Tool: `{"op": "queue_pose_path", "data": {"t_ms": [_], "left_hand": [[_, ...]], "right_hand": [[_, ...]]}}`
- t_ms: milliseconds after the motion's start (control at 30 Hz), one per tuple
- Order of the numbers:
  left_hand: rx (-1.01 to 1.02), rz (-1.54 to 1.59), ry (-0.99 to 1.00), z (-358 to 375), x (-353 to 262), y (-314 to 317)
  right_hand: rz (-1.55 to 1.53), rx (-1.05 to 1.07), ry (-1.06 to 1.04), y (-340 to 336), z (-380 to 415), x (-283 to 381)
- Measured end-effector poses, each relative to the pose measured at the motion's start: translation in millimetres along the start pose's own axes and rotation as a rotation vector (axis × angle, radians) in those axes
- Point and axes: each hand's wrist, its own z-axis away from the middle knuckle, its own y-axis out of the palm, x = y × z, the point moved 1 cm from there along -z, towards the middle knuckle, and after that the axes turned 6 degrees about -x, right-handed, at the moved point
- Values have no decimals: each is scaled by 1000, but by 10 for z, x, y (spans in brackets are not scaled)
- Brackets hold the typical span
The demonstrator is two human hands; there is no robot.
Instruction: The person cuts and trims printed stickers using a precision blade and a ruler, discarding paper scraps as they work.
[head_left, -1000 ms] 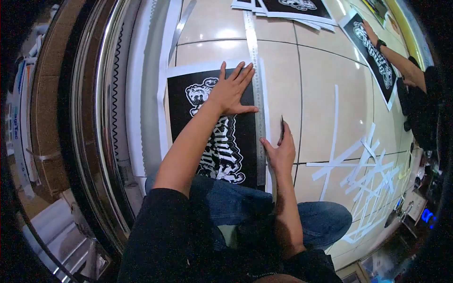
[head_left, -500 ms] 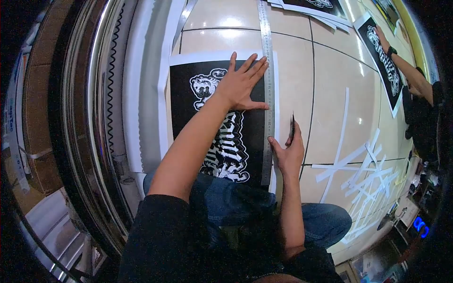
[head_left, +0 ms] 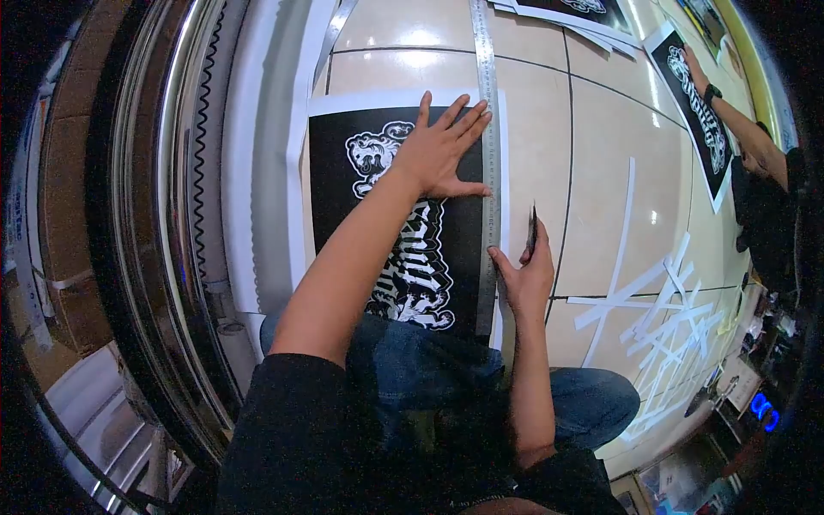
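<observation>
A black print with white lettering and a lion figure (head_left: 371,154) lies on the tiled floor in front of me. Along the right side of its black area runs a long metal ruler (head_left: 489,163), with a white paper margin beyond it. My left hand (head_left: 438,159) is spread flat over the upper print, its fingertips and thumb at the ruler. Lower down, my right hand (head_left: 525,270) has a slim dark cutter knife (head_left: 532,225) in its fingers, tip pointing up and away. The right thumb rests against the ruler's edge.
White paper strips (head_left: 661,309) lie in a loose pile on the tiles at right. More prints (head_left: 592,13) are stacked at the top. A co-worker's hand (head_left: 693,70) touches another black print (head_left: 704,129). A machine with metal rails (head_left: 172,172) stands at left.
Hardly anything differs. Both hands, the ruler and the knife keep nearly the same places, with only a very slight shift of the left fingers on the ruler.
</observation>
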Motion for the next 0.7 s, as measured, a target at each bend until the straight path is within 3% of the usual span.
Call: {"op": "queue_pose_path", "data": {"t_ms": [67,133,233,500,633,700], "left_hand": [[10,4,-6,-11,6,-7],[7,-3,-11,-5,0,-8],[-12,-9,-11,5,-7,-10],[63,-70,-14,-17,-36,-77],[123,-82,-31,-62,-50,-93],[148,-97,-28,-107,-59,-152]], "right_hand": [[-13,-17,-32,-17,-21,30],[50,131,116,-73,-26,102],[37,141,134,-93,-31,146],[10,107,126,-77,-38,84],[14,15,-22,-93,8,5],[21,127,46,-179,-42,73]]}}
